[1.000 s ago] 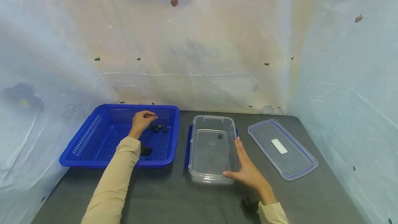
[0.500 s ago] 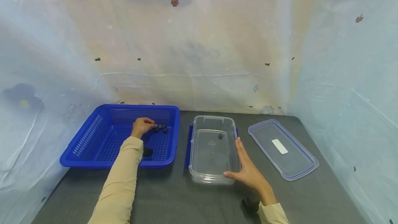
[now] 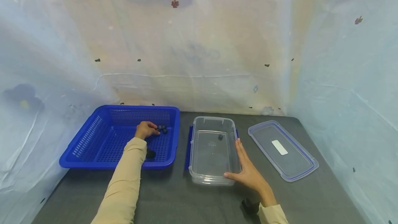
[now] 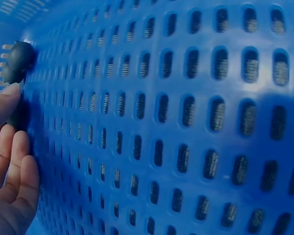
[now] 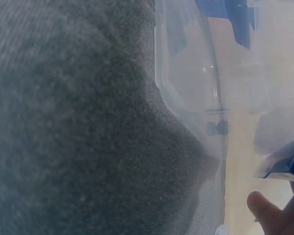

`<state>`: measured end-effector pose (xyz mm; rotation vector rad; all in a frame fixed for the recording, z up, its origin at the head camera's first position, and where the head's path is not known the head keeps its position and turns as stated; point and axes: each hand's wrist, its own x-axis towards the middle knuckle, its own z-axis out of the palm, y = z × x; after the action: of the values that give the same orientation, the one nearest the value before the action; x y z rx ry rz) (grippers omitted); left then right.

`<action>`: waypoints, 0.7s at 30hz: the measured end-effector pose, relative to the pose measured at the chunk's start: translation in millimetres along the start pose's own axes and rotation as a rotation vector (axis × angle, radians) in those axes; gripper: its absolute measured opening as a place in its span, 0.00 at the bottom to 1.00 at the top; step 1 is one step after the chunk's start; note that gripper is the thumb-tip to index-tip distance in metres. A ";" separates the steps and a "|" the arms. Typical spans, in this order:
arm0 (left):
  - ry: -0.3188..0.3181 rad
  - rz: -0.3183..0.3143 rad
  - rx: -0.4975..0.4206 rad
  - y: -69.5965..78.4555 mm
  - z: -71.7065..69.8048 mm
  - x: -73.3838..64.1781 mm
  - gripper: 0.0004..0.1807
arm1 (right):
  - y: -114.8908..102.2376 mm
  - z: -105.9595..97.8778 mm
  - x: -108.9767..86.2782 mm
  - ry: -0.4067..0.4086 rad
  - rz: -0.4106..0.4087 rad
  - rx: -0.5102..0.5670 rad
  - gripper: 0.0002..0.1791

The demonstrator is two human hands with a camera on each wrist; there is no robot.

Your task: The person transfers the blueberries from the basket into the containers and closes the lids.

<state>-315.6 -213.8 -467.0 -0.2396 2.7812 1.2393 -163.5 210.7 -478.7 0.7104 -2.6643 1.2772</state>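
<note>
In the blue perforated basket (image 3: 105,164), my left hand (image 3: 145,130) is down by a cluster of small dark round pieces (image 3: 163,129). The left wrist view shows the thumb and fingertips pinching one dark piece (image 4: 19,113), with another rounded one (image 4: 21,55) just beyond. Their exact kind is unclear. My right hand (image 3: 248,173) rests against a clear plastic container (image 3: 211,161), straight fingers along its right side and thumb at the front rim. A single dark piece (image 3: 220,137) lies inside the container. Blue side latches (image 3: 188,148) hang at its sides.
A clear lid (image 3: 283,151) with a blue seal and a white label lies on the grey tabletop (image 3: 174,199) to the right. Patterned plastic sheeting (image 3: 199,44) rises behind and at both sides. Dark wrist cameras (image 3: 248,205) sit at the sleeves.
My left hand has lowered into the basket and shifted slightly right, its fingertips coming down to the dark pieces. The right hand and the container have stayed in place.
</note>
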 end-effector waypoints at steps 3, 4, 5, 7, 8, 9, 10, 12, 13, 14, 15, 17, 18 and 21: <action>0.007 0.008 0.025 0.8 1.4 0.5 0.17 | -1.3 0.1 -0.2 0.002 -0.003 0.014 0.68; 0.013 0.004 0.028 1.4 2.0 0.5 0.16 | -1.0 0.1 -0.1 0.002 -0.006 0.015 0.68; 0.018 0.004 0.036 2.1 2.2 0.3 0.16 | -1.2 0.1 -0.2 0.002 -0.006 0.016 0.68; 0.026 0.005 0.042 3.0 2.8 0.0 0.15 | -1.3 0.0 -0.3 0.002 -0.004 0.020 0.68; 0.029 0.008 0.045 3.0 3.1 -0.1 0.14 | -1.0 0.0 -0.5 0.003 -0.005 0.020 0.68; 0.032 0.010 0.051 3.0 3.3 -0.4 0.14 | -0.7 0.0 -0.7 0.003 -0.005 0.020 0.68; 0.033 0.015 0.052 2.5 3.6 -0.5 0.14 | 0.0 0.1 -0.6 0.004 -0.006 0.019 0.68; 0.035 0.024 0.056 1.3 3.4 -0.2 0.14 | 0.2 0.6 -0.8 0.004 -0.004 0.023 0.68; 0.036 0.026 0.057 0.9 3.1 -0.2 0.15 | 0.5 0.7 -0.7 0.004 -0.005 0.024 0.68; 0.037 0.030 0.061 0.9 2.1 -0.5 0.15 | 0.5 0.9 -0.7 0.004 -0.004 0.026 0.68; 0.036 0.026 0.055 1.2 1.5 -0.7 0.15 | 0.5 1.0 -0.8 0.004 -0.002 0.027 0.68; 0.026 0.022 0.037 2.3 -0.2 -1.4 0.15 | 0.0 1.2 -1.0 0.001 0.002 0.030 0.68; 0.022 0.021 0.027 2.8 -1.0 -1.3 0.16 | -0.1 1.2 -1.1 0.001 0.004 0.029 0.68; 0.011 0.030 -0.001 4.6 -2.8 -1.2 0.16 | -0.3 0.9 -0.9 0.001 0.007 0.028 0.68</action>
<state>-315.3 -212.8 -461.7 -0.2055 2.8042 1.2492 -162.4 210.2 -479.3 0.7047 -2.6554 1.3187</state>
